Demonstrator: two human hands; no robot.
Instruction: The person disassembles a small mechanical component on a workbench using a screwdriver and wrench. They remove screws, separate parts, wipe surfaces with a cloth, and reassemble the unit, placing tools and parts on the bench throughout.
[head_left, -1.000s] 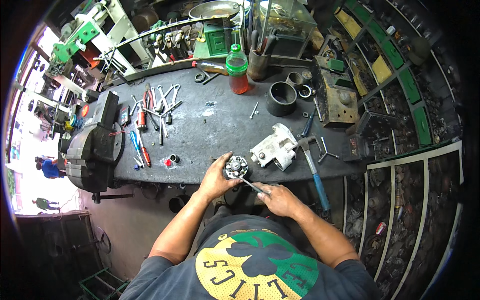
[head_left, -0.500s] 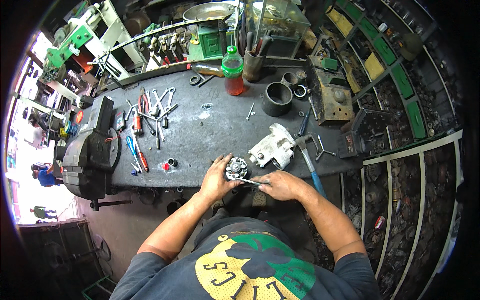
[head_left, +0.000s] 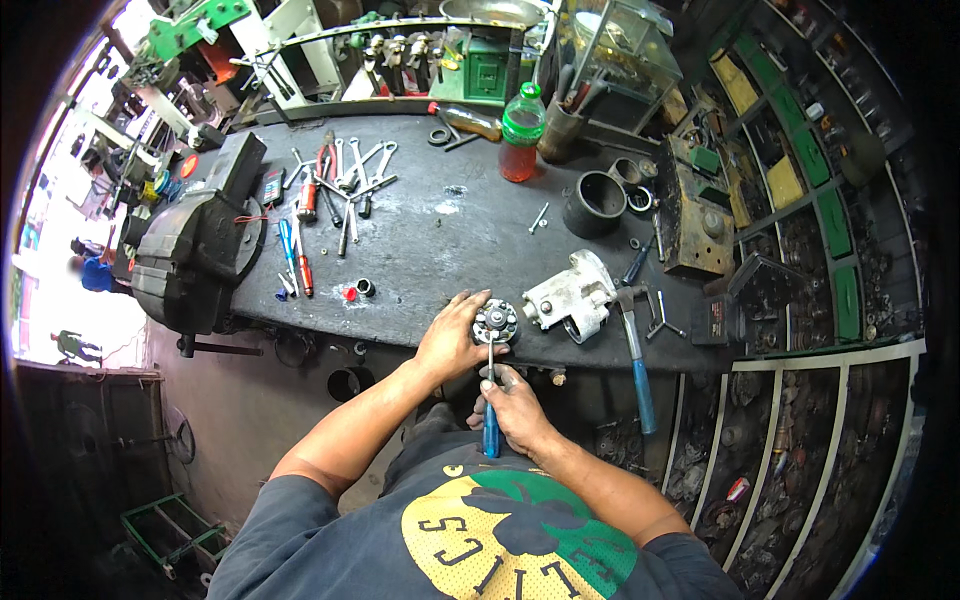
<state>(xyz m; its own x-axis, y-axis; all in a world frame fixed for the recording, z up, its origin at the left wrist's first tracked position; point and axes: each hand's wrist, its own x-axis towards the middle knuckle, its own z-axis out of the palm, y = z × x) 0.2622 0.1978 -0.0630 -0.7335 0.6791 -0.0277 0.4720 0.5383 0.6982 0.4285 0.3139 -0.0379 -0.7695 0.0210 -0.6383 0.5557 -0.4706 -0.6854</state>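
Observation:
At the bench's near edge my left hand (head_left: pixel 450 337) is closed around the side of a round metal part (head_left: pixel 497 318) with a central stud and a ring of small pieces. My right hand (head_left: pixel 518 412) grips a screwdriver (head_left: pixel 490 432) by its blue handle, close to my shirt. The screwdriver's shaft points away from me, and its tip meets the near side of the round part. A pale cast-metal housing (head_left: pixel 575 295) lies just right of the part. Beside it rests a hammer (head_left: pixel 640 375), its blue handle jutting over the edge.
Wrenches, pliers and screwdrivers (head_left: pixel 304 262) lie on the left of the dark bench (head_left: pixel 430 260), near a large vise (head_left: pixel 190 250). A bottle of red liquid (head_left: pixel 521 140) and a dark metal cylinder (head_left: pixel 594 205) stand toward the back. Shelves of parts (head_left: pixel 790 430) line the right.
My right hand has swung nearer my body, turning the screwdriver from crosswise to pointing straight away from me. My left hand still holds the round part. The whole view has shifted.

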